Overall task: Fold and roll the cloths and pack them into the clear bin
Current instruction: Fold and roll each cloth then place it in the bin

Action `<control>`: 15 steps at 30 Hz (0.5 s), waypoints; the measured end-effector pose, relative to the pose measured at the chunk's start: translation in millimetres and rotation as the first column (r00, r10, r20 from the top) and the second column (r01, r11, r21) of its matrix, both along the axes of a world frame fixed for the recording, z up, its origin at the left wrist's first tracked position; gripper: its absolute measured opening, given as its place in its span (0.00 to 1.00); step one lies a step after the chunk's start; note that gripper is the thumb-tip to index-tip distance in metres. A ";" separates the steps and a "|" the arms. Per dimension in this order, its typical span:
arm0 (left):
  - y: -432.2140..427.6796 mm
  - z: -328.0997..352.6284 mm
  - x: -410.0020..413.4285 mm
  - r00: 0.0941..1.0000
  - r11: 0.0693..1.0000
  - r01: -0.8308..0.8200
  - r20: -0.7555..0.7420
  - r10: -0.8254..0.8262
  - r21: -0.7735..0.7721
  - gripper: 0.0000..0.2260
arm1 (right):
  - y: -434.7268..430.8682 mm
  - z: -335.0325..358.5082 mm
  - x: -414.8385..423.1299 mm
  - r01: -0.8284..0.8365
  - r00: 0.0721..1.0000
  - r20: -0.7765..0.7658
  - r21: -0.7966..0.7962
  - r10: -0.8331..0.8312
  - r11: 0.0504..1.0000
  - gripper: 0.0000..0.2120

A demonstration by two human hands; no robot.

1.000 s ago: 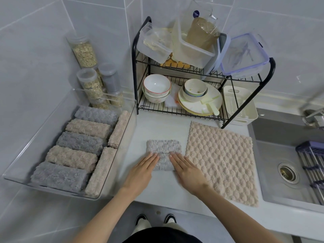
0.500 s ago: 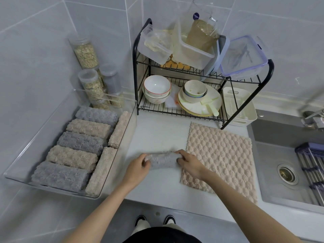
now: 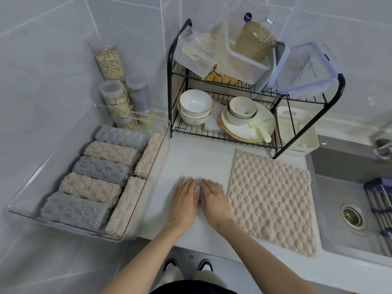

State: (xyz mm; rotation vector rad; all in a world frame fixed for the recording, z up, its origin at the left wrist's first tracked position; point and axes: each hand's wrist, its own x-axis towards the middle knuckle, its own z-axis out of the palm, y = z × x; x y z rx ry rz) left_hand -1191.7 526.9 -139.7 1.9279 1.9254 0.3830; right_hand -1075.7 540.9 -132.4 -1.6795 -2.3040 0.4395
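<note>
Grey cloth roll (image 3: 197, 188) lies almost hidden under both hands on the counter (image 3: 191, 158), and seems to run left to right. Left hand (image 3: 184, 200) and right hand (image 3: 214, 201) press on it, fingers straight and flat. Clear bin (image 3: 42, 177) sits nearer the left hand.

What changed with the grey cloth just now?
Folded flat, it was rolled up, both hands gripping its ends; they let go. Now the left hand and right hand lie flat over the grey cloth, nearly hiding it. The beige cloth and clear bin stayed put.
</note>
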 end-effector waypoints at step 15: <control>-3.7 -14.5 -35.7 0.950 0.952 0.271 -0.122 -0.289 -0.144 0.35 | -1.1 -13.5 53.0 -0.256 0.939 0.196 -0.144 0.281 0.956 0.32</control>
